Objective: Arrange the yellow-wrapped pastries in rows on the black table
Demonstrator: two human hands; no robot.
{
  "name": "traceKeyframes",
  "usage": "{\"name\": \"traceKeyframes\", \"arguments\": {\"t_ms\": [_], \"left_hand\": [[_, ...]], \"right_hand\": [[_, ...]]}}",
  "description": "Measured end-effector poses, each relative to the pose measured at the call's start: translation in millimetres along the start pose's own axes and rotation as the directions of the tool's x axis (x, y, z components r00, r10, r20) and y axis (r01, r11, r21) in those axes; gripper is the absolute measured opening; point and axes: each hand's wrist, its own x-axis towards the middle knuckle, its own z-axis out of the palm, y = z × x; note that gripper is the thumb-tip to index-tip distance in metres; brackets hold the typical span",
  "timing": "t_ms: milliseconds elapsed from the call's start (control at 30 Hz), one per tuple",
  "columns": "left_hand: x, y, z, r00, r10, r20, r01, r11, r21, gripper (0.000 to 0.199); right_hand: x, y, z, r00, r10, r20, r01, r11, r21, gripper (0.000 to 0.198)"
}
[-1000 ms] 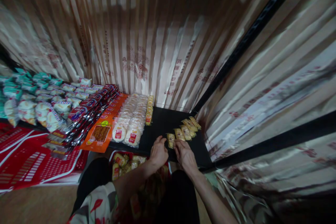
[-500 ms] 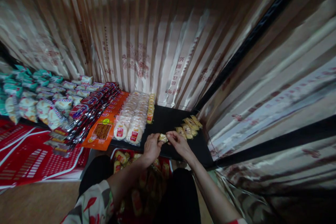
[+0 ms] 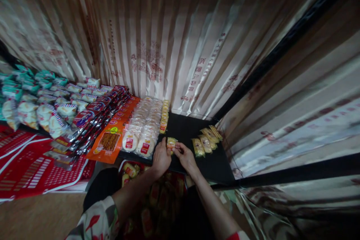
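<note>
Between my two hands is a small yellow snack packet (image 3: 171, 143), held up over the front of a black shelf (image 3: 182, 125). My left hand (image 3: 162, 159) grips its left side, and my right hand (image 3: 185, 158) pinches its lower right with thumb and fingers. Just left of the packet, a narrow row of yellow packets (image 3: 164, 118) runs back along the shelf beside clear-wrapped round white crackers (image 3: 144, 146). To the right lie several more yellow packets (image 3: 204, 144) in a slanted row. Below my forearms, a red basket holds many yellow packets (image 3: 154, 195), partly in shadow.
An orange snack bag (image 3: 108, 140), dark red packets (image 3: 91, 116) and white-and-blue packets (image 3: 66, 108) fill the shelf's left. Red baskets (image 3: 53, 172) stand below them. A pleated curtain (image 3: 157, 37) hangs behind, and a black metal post (image 3: 270, 60) slants up at the right.
Both hands have shifted slightly left and up with the packet, which now shows its printed face more. The right hand has come closer to the left. The whole view has moved a little.
</note>
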Motion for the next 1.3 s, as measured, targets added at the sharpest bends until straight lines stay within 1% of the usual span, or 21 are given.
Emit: {"name": "traceKeyframes", "arguments": {"t_ms": [67, 133, 267, 333, 467, 600, 800, 967, 1133, 1233, 1300], "left_hand": [[-2, -1, 5, 0.998, 0.017, -0.068, -0.022, 0.997, -0.073, 0.054], [-4, -2, 9, 0.990, 0.056, -0.126, -0.071, 0.990, -0.119, 0.056], [-6, -4, 12, 0.981, 0.084, -0.175, -0.105, 0.988, -0.115, 0.054], [-4, -6, 13, 0.976, 0.103, -0.190, -0.124, 0.987, -0.100, 0.053], [1, -14, 19, 0.973, 0.161, -0.167, -0.180, 0.978, -0.101, 0.051], [5, -24, 26, 0.971, 0.177, -0.159, -0.198, 0.972, -0.129, 0.052], [10, -32, 33, 0.974, 0.175, -0.143, -0.200, 0.961, -0.190, 0.063], [13, -34, 37, 0.977, 0.143, -0.155, -0.175, 0.960, -0.218, 0.067], [13, -32, 36, 0.988, 0.095, -0.122, -0.118, 0.972, -0.201, 0.066], [13, -29, 34, 0.989, 0.071, -0.127, -0.095, 0.976, -0.196, 0.068], [11, -27, 33, 0.987, 0.066, -0.146, -0.096, 0.974, -0.204, 0.068]], "right_hand": [[6, 0, 6, 1.000, -0.008, -0.023, 0.008, 1.000, -0.018, 0.027], [13, -2, 12, 0.999, -0.003, -0.040, 0.001, 0.999, -0.038, 0.028], [26, -7, 24, 0.996, 0.008, -0.092, -0.019, 0.993, -0.120, 0.027], [33, -9, 30, 0.995, 0.000, -0.098, -0.016, 0.986, -0.164, 0.025], [44, -12, 38, 0.996, -0.037, -0.084, 0.017, 0.974, -0.226, 0.020], [51, -13, 44, 0.994, -0.050, -0.098, 0.021, 0.959, -0.284, 0.020], [55, -7, 50, 0.991, -0.069, -0.116, 0.038, 0.967, -0.253, 0.023], [58, -3, 52, 0.989, -0.099, -0.107, 0.063, 0.952, -0.300, 0.026], [54, -7, 53, 0.987, -0.107, -0.121, 0.062, 0.942, -0.329, 0.030], [42, -10, 40, 0.973, -0.164, -0.162, 0.085, 0.908, -0.411, 0.032], [32, -10, 23, 0.952, -0.252, -0.176, 0.124, 0.839, -0.530, 0.029]]}}
